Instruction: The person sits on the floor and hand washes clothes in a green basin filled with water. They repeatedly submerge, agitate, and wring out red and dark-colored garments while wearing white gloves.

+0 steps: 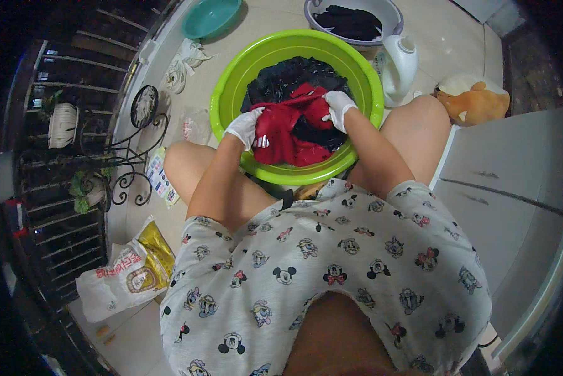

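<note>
A lime-green plastic basin [225, 84] stands on the floor between my knees, holding wet clothes. My left hand [245, 128], in a white glove, grips the left side of a red garment [277, 136] that bears white stripes. The red cloth's upper right part is held by my right hand [339, 109], gloved in white too. It lies spread between both hands over dark wet fabric [295, 77], which shows behind it and through a gap on the right. Part of the fingers of each hand is hidden in the folds.
Beyond the basin are a teal basin [212, 19], a grey basin [394, 19] with dark clothes [349, 22], and a white plastic jug [398, 70]. A plush toy [479, 101] and grey cabinet [498, 160] are right; a metal plant stand [131, 155] and plastic bag [117, 282] left.
</note>
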{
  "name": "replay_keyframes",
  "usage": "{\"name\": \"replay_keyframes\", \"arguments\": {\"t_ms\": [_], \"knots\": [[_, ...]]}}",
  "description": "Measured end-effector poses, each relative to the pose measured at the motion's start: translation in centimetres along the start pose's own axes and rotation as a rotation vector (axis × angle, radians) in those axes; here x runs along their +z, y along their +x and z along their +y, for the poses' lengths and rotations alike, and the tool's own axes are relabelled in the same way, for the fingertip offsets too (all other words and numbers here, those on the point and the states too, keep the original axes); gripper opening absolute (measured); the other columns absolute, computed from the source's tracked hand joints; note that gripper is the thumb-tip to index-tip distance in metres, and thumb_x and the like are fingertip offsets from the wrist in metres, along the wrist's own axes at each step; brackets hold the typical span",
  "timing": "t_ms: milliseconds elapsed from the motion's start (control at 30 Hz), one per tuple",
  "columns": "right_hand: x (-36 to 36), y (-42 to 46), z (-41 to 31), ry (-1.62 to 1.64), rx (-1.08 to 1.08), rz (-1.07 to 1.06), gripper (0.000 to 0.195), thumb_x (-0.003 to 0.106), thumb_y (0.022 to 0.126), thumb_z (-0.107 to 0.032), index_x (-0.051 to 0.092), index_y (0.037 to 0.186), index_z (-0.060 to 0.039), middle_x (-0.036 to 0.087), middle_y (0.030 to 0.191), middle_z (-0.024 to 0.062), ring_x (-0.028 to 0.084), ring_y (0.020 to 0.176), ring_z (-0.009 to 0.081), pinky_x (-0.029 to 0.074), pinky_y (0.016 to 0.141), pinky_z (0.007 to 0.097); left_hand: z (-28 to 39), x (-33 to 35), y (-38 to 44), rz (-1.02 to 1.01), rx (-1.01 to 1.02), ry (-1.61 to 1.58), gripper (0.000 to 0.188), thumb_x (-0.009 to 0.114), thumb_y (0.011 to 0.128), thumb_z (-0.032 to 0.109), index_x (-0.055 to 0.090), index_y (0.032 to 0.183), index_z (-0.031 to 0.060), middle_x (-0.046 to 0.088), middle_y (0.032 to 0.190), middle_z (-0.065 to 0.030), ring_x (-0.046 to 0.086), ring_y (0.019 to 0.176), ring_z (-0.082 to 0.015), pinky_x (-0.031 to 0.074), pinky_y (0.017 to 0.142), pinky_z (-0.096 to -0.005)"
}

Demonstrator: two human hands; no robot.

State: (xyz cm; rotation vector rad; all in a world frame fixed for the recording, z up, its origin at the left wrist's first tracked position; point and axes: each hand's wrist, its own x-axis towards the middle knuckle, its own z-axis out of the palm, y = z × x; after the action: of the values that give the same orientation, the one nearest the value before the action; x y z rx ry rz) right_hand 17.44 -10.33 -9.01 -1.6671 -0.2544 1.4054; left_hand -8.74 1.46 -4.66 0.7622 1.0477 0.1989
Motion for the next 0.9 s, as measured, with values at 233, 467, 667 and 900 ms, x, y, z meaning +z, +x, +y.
{"name": "replay_keyframes", "arguments": {"t_ms": [233, 467, 667, 900], "knots": [[3.6, -5.2, 1.4, -1.426, -0.188, -0.093, 0.120, 0.077, 0.062, -0.065, 0.018, 0.157, -0.0220, 0.018, 0.160, 0.0225, 0.016, 0.139, 0.0619, 0.033, 0.110, 0.0615, -1.9, 4.0, -0.1, 0.249, 0.122, 1.575, 0.118, 0.077, 0.064, 0.069, 0.014, 0.157, 0.0337, -0.015, 0.160, -0.0282, -0.002, 0.146, -0.0540, 0.024, 0.114, -0.0610], [4.1, -1.5, 3.6, -1.645, -0.009, -0.354, 0.124, 0.084, 0.057, -0.061, 0.025, 0.155, -0.0123, 0.019, 0.160, 0.0215, 0.022, 0.144, 0.0485, 0.024, 0.115, 0.0623, -3.5, 4.1, 4.5, -0.023, -0.100, 1.702, 0.115, 0.081, 0.069, 0.054, 0.007, 0.156, 0.0423, -0.029, 0.158, -0.0204, -0.002, 0.145, -0.0567, 0.025, 0.111, -0.0675], [3.9, 1.2, 6.3, -1.708, -0.020, -0.319, 0.119, 0.087, 0.057, -0.057, 0.028, 0.153, -0.0209, 0.019, 0.160, 0.0172, 0.020, 0.143, 0.0514, 0.033, 0.111, 0.0610, -3.9, 4.4, 6.7, 0.030, -0.119, 1.703, 0.114, 0.083, 0.071, 0.043, 0.005, 0.154, 0.0480, -0.030, 0.158, -0.0160, -0.001, 0.147, -0.0519, 0.028, 0.109, -0.0688], [3.7, 1.2, 6.8, -1.632, -0.141, -0.212, 0.104, 0.082, 0.066, -0.056, 0.034, 0.149, -0.0136, 0.032, 0.152, 0.0236, 0.039, 0.135, 0.0463, 0.035, 0.110, 0.0569, -5.0, 3.3, 8.6, 0.057, -0.055, 1.679, 0.101, 0.075, 0.082, 0.027, 0.008, 0.153, 0.0499, -0.028, 0.159, -0.0143, 0.003, 0.147, -0.0520, 0.028, 0.109, -0.0685]]}}
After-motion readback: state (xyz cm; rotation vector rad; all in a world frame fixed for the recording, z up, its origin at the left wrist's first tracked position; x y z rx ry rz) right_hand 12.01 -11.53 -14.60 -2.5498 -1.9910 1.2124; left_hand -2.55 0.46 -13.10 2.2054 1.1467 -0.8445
